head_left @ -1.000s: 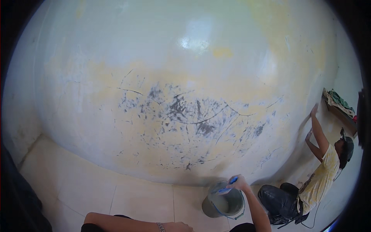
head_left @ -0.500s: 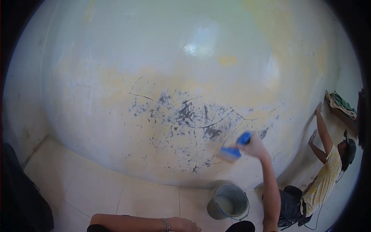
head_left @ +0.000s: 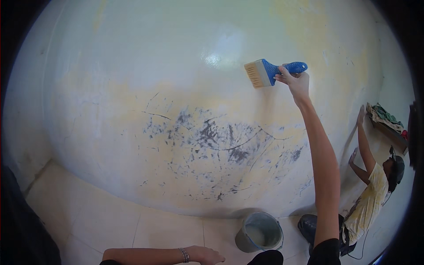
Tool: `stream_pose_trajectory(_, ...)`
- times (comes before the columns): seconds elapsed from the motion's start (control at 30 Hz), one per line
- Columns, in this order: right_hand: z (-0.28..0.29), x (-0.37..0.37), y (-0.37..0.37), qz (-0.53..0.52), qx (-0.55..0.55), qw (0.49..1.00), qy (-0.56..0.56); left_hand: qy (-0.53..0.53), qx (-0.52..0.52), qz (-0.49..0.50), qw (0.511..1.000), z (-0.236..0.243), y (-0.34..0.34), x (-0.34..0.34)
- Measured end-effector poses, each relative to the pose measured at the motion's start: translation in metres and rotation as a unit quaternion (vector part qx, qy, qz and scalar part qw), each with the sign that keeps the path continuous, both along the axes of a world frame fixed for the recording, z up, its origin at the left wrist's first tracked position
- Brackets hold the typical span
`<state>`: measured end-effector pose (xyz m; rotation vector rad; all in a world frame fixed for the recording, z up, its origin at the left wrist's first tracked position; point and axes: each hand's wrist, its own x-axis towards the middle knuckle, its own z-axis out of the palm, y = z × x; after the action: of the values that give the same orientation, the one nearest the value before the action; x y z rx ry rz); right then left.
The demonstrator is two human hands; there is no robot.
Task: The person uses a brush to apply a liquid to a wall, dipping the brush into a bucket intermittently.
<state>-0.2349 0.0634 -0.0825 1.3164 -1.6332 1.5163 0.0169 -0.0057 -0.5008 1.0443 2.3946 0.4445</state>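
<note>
High over the stained patch, my right hand (head_left: 293, 84) is closed round the blue handle of a wide paintbrush (head_left: 268, 73). The brush's pale bristles point left against the wall (head_left: 185, 48), or just in front of it; I cannot tell which. My left hand (head_left: 208, 255), below a bracelet, lies low at the bottom edge with its loose fingers partly cut off. Nothing shows in it. Dark scuffs and cracks mark the wall's lower middle. A grey bucket (head_left: 260, 232) with pale liquid stands on the floor between my two arms.
At the right, another person (head_left: 366, 207) in a cap and stained shirt has both hands on the side wall. Above them a ledge holds folded cloths (head_left: 386, 117). Pale tiles (head_left: 168, 229) cover the floor. A dark shape (head_left: 26, 221) fills the lower left.
My right hand has swung up the wall with the brush, from low beside the scuffs to above them. My left hand stays low, nearly in place.
</note>
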Motion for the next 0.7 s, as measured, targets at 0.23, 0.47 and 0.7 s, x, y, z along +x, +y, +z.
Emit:
stream_pose_trajectory(0.23,0.009,-0.015,0.013,-0.046,-0.14,0.985,0.086,-0.014,0.002,0.013,1.0,0.001,-0.003,-0.001)
stream_pose_trajectory(0.47,0.004,-0.022,-0.023,-0.242,-0.121,0.899,0.344,-0.018,-0.006,0.02,1.0,0.007,-0.006,-0.002)
stream_pose_trajectory(0.7,-0.082,-0.002,-0.076,-0.287,0.191,0.831,0.436,-0.009,-0.012,-0.01,1.0,0.002,0.003,-0.01)
